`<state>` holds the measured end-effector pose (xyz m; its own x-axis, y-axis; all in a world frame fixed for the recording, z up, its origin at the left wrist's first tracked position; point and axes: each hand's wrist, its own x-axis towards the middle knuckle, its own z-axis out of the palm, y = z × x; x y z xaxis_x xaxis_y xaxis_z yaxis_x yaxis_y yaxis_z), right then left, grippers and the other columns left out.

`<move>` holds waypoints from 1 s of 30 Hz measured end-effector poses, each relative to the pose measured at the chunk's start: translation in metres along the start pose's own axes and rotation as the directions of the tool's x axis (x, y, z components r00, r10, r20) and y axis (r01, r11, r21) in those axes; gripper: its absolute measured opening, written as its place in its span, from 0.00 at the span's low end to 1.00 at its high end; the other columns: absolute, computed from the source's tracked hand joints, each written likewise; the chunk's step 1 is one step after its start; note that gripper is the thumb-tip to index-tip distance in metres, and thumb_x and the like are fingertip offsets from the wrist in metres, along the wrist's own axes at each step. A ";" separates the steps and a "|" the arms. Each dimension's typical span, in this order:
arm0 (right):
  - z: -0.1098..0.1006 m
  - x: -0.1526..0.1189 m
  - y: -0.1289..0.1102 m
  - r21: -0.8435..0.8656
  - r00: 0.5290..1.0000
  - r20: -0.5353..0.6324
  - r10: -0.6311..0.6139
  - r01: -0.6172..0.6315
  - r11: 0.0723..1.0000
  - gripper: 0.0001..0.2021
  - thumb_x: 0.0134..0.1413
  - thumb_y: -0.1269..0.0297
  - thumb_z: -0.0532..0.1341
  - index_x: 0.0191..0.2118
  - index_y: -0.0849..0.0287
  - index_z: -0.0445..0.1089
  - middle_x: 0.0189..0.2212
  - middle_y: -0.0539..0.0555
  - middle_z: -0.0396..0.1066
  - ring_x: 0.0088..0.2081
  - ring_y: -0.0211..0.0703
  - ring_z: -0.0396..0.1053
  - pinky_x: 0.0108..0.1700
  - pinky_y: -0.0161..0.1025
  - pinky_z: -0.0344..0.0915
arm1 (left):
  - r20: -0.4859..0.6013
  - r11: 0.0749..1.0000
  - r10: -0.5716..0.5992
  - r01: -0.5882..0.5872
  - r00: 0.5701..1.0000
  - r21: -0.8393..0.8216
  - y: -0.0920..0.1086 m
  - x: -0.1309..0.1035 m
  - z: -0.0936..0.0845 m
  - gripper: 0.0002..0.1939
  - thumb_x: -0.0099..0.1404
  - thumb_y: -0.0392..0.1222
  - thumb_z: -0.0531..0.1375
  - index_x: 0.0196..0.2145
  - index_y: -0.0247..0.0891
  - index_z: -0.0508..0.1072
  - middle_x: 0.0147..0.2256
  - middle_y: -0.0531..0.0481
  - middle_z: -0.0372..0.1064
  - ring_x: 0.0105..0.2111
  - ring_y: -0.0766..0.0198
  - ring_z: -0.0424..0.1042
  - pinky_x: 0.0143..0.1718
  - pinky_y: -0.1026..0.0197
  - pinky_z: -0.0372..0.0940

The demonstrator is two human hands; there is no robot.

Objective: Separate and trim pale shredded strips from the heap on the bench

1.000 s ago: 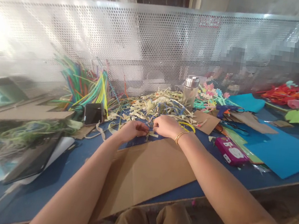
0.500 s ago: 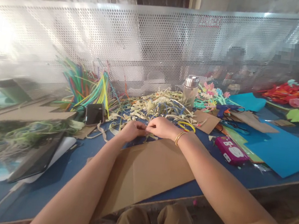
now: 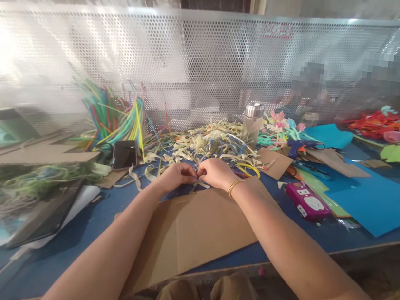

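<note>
A narrow pale strip is held between the left hand and the right hand, near the far edge of a brown cardboard sheet on the blue counter. Its visible end is pointed rightward, the long axis being laid nearly sideways and tipped slightly downward. It is coloured greenish cream; its remainder is hidden by the fingers, which are pinched on it from both sides.

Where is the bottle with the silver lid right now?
In the head view, the bottle stands right of centre, beyond the right hand, by the right end of the pale strips, with pastel flowers just to its right.
</note>
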<state>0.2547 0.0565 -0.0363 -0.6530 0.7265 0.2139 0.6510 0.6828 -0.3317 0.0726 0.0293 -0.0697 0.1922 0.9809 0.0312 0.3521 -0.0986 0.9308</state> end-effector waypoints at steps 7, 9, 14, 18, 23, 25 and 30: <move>0.001 0.000 -0.004 -0.056 0.998 0.055 -0.007 0.010 0.998 0.08 0.46 0.70 0.61 0.32 0.59 0.78 0.31 0.55 0.77 0.32 0.40 0.72 0.31 0.32 0.57 | -0.016 0.997 -0.047 0.047 0.999 -0.053 0.001 0.000 0.003 0.14 0.43 0.41 0.69 0.26 0.35 0.69 0.21 0.55 0.68 0.21 0.70 0.63 0.25 0.66 0.56; 0.001 -0.001 -0.005 -0.056 0.998 0.070 -0.004 0.008 0.998 0.08 0.46 0.70 0.61 0.31 0.59 0.78 0.30 0.56 0.77 0.31 0.40 0.72 0.30 0.32 0.56 | -0.016 0.996 -0.056 0.055 0.998 -0.069 0.001 0.000 0.003 0.14 0.43 0.40 0.69 0.25 0.35 0.68 0.21 0.55 0.68 0.21 0.70 0.63 0.25 0.66 0.56; 0.001 -0.002 -0.006 -0.007 0.995 0.104 -0.011 0.011 1.000 0.08 0.44 0.70 0.61 0.30 0.59 0.78 0.27 0.55 0.77 0.30 0.39 0.71 0.28 0.32 0.55 | -0.021 0.996 -0.062 0.060 0.998 -0.072 0.001 -0.002 0.001 0.12 0.44 0.38 0.68 0.26 0.35 0.69 0.21 0.55 0.68 0.21 0.71 0.63 0.25 0.67 0.56; 0.000 -0.002 -0.002 0.018 0.996 0.086 -0.012 0.010 1.000 0.08 0.43 0.70 0.60 0.29 0.58 0.77 0.27 0.53 0.76 0.28 0.38 0.69 0.28 0.32 0.54 | -0.031 0.997 -0.054 0.053 0.998 -0.047 0.002 -0.003 0.001 0.11 0.45 0.38 0.67 0.26 0.35 0.70 0.22 0.53 0.69 0.22 0.70 0.65 0.26 0.66 0.57; -0.001 -0.001 0.001 0.074 1.000 -0.005 0.027 -0.026 0.997 0.11 0.45 0.70 0.59 0.35 0.57 0.77 0.32 0.51 0.77 0.30 0.36 0.69 0.29 0.31 0.55 | -0.034 1.000 -0.022 0.022 0.999 -0.008 0.004 -0.003 0.002 0.12 0.45 0.41 0.68 0.26 0.35 0.70 0.25 0.51 0.71 0.25 0.68 0.68 0.29 0.65 0.60; -0.001 -0.001 0.001 0.066 0.999 0.010 0.045 -0.046 0.997 0.11 0.46 0.70 0.59 0.35 0.57 0.77 0.31 0.51 0.77 0.30 0.37 0.69 0.29 0.32 0.54 | -0.036 1.000 -0.005 0.005 0.999 0.014 0.003 -0.002 0.002 0.13 0.45 0.42 0.68 0.26 0.35 0.70 0.25 0.51 0.71 0.25 0.67 0.68 0.29 0.64 0.61; 0.004 -0.001 0.002 0.032 0.999 -0.008 0.033 -0.033 0.999 0.08 0.46 0.67 0.60 0.33 0.56 0.75 0.34 0.52 0.77 0.34 0.39 0.71 0.30 0.32 0.54 | -0.034 0.998 0.059 -0.059 0.998 0.005 0.000 -0.001 0.004 0.13 0.46 0.42 0.68 0.27 0.35 0.70 0.27 0.50 0.72 0.26 0.65 0.70 0.30 0.63 0.63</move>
<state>0.2551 0.0571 -0.0405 -0.6280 0.7492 0.2104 0.6595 0.6559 -0.3673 0.0758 0.0280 -0.0710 0.1812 0.9785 0.0981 0.3452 -0.1567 0.9253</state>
